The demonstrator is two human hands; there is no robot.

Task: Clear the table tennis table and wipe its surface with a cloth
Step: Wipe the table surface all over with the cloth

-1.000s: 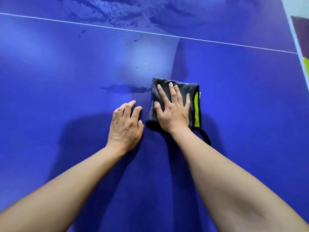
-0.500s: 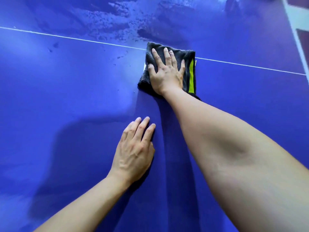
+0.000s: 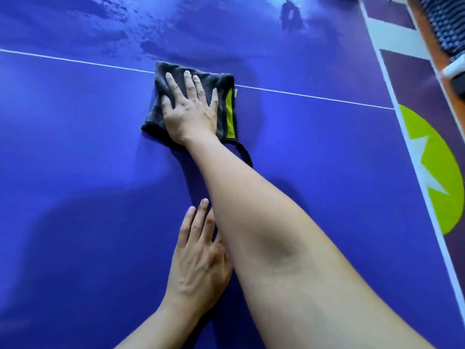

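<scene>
Wiping: right hand (image 3: 188, 114) presses the cloth (image 3: 161, 81) flat, fingers spread, upper centre of frame on the white line (image 3: 75, 62). Left hand (image 3: 198, 263) rests flat on the table (image 3: 75, 185), lower centre. Wet streaks (image 3: 151, 28) sit at top; even pressure and overlapping strokes should lift them.

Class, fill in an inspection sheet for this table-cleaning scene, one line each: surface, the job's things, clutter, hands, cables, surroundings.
Surface: blue table tennis table with a white line across it; wet patches beyond the line.
Job's things: dark grey cloth with a lime strip, folded, lying over the line.
Clutter: nothing seen.
Hands: right hand flat, fingers straight, pressing the cloth; left hand flat on the table, nearer the person.
Cables: nothing seen.
Surroundings: purple floor with white and lime markings at the right; an orange-edged object at the top right, too cropped to identify.
</scene>
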